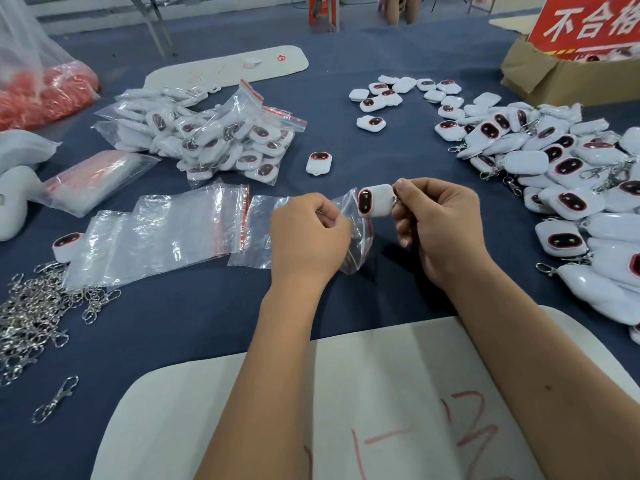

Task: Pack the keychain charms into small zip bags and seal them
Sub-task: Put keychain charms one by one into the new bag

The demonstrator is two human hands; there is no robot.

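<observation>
White board (346, 410) nearest, charm (375, 201) at zip bag (349, 230) mouth

The small white charms (568, 157) look like glossy smooth plastic. The clear zip bags (156, 233) are thin shiny film. The silver clasps (31, 313) are bright metal. The dark blue surface (207, 323) is matt cloth.

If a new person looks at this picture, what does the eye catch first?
First, at the centre, the right hand pinches a white charm at the mouth of a zip bag which the left hand grips. Then the big heap of loose charms at right, and the bagged pile at upper left.
</observation>
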